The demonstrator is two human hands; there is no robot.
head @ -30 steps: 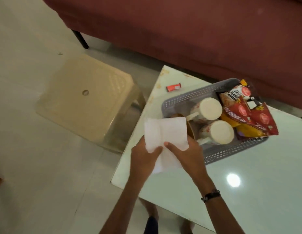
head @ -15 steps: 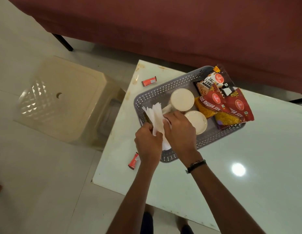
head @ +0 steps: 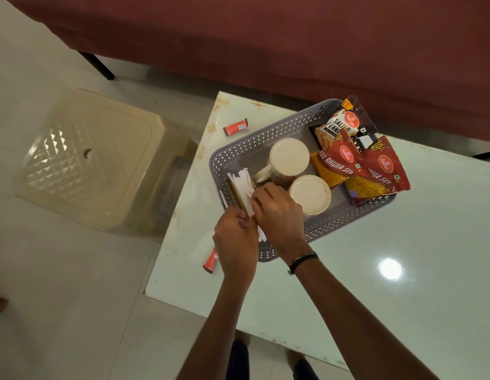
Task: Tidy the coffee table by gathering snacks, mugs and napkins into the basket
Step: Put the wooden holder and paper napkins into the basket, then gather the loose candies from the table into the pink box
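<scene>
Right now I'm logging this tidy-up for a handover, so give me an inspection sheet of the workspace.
Surface: glossy pale coffee table, stained near its far left corner, with a bright light reflection.
Job's things: grey basket holds two mugs and three snack packets; white napkins stand on edge at its left end.
Clutter: small red sachet on the table beyond the basket; another by the near left edge.
Grippers: left hand and right hand both pinch the napkins.
Cables: nothing seen.
Surroundings: beige plastic stool on the tiled floor to the left, dark red sofa behind.
</scene>
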